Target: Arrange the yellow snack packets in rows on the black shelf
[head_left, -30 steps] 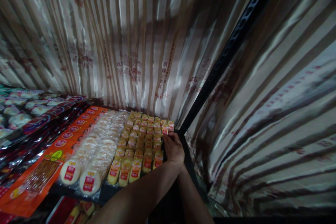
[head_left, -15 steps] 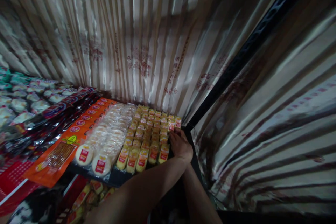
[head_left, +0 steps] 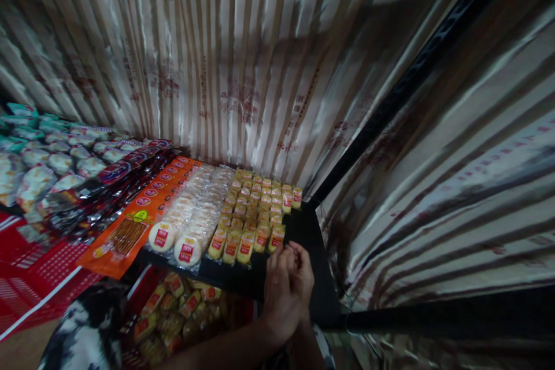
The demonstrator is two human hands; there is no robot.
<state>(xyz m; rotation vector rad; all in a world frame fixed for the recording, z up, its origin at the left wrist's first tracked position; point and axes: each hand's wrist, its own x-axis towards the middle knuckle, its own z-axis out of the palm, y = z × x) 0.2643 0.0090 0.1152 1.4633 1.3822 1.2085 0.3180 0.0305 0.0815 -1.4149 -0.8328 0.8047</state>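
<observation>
My left hand [head_left: 280, 295] and my right hand [head_left: 304, 273] are close together over the front right part of the black shelf [head_left: 310, 237]. The fingers of both are curled in; whatever they hold, if anything, is hidden. Just left of the fingertips stand rows of small yellow wrapped cakes [head_left: 245, 245] with red labels. Two of these cakes sit at the back of the rightmost row. Beside them are two rows of round white crackers [head_left: 188, 251] in clear wrap. Below the shelf, more wrapped yellow cakes [head_left: 191, 303] lie loose in a red basket.
Orange snack packets [head_left: 130, 231], dark red packets [head_left: 125, 176] and white and green bags [head_left: 60, 162] stand further left. Another red basket [head_left: 34, 272] is at lower left. A striped curtain [head_left: 243, 69] hangs behind, and a black post [head_left: 368, 127] rises at right.
Both hands have drawn back from the rear of the rightmost cake row toward the shelf's front. My view has shifted slightly, showing more of the lower basket.
</observation>
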